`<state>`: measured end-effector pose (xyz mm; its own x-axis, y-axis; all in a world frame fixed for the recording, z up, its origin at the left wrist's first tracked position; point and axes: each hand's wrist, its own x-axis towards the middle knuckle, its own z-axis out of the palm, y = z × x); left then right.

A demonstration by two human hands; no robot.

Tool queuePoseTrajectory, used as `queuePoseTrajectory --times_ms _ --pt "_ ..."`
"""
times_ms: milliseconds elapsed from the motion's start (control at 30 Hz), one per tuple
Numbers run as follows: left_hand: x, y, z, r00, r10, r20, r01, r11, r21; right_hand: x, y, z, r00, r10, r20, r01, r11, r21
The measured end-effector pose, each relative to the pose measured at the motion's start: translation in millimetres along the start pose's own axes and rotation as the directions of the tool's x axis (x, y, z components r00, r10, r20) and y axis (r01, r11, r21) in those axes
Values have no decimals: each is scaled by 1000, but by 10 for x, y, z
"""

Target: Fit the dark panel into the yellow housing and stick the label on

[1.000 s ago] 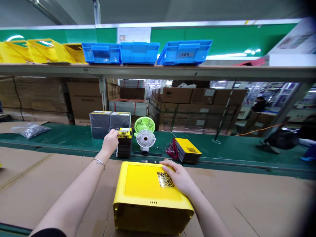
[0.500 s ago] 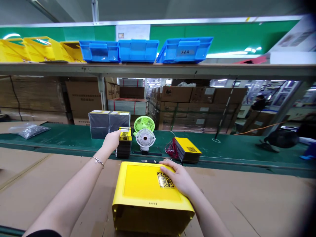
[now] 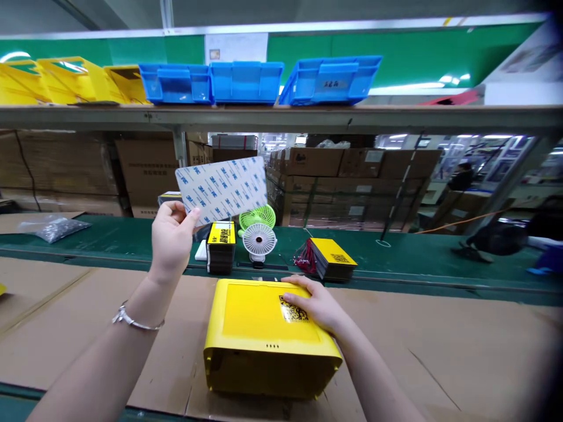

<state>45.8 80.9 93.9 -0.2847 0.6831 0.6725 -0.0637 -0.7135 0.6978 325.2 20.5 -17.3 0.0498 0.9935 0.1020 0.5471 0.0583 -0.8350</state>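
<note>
My left hand (image 3: 172, 237) pinches the lower left corner of an adhesive label sheet (image 3: 222, 190), raised with its white 3M-printed backing facing me. My right hand (image 3: 314, 300) grips the far right edge of a yellow plastic housing (image 3: 264, 316), thumb on top near a QR code. The housing rests on the cardboard, its dark open side towards me. Behind it stands a stack of black-and-yellow labels (image 3: 221, 249), left of a small white fan (image 3: 259, 240) and a green fan (image 3: 264, 215). Grey blocks behind the raised sheet are mostly hidden.
A stack of yellow-topped panels (image 3: 334, 258) with red wires sits on the green bench (image 3: 396, 264). A bag of small parts (image 3: 59, 227) lies at the left. Blue bins (image 3: 246, 85) and yellow bins line the shelf above. Cardboard (image 3: 396, 340) covers the near surface.
My left hand has lifted a label sheet off the black-and-yellow stack, drawn it up and left, and turned its backing towards me. My right hand stays on the housing.
</note>
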Motion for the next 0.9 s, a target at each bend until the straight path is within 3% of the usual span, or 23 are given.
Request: queuePoseTrajectory --times_ms 100,233,300,333,400,433,500,567,667,733,800,833,900 --pt "-107 235 -93 985 -142 101 150 986 -76 32 33 23 1000 -15 -20 14 999 -35" --pt "-380 451 -198 912 -282 298 287 958 26 -21 -69 27 972 -113 -204 85 986 -143" --pt "-611 524 -205 814 -371 446 352 927 130 -149 -236 7 940 -199 -276 153 972 -179" --pt "-743 547 -197 736 -420 531 374 906 199 -241 -346 -3 927 -252 -277 204 960 -191" --pt "-1013 564 -169 607 -450 655 312 893 324 -465 -588 -7 923 -333 -191 301 937 -179" --pt "-1139 557 -154 588 -430 686 234 901 364 -584 -706 2 925 -364 -107 346 925 -156" --pt "-1349 520 -130 571 -370 733 74 912 403 -800 -899 45 914 -398 81 405 908 -107" --pt "-1497 464 -119 582 -302 755 -21 923 384 -948 -1009 110 921 -362 144 374 925 -63" --pt "-1626 376 -110 670 -272 691 5 932 362 -1024 -1042 195 953 -276 128 275 961 24" --pt "-1680 333 -89 715 -330 617 131 929 345 -1020 -1030 218 957 -263 120 253 963 91" --pt "-1723 311 -47 716 -436 545 354 900 255 -1015 -1030 209 953 -285 98 270 952 144" --pt "-1741 309 -21 693 -489 530 483 860 163 -1019 -1036 196 950 -305 70 291 943 162" --pt "-1777 321 28 602 -554 576 712 698 -73 -1038 -1053 168 936 -353 -17 350 921 173"
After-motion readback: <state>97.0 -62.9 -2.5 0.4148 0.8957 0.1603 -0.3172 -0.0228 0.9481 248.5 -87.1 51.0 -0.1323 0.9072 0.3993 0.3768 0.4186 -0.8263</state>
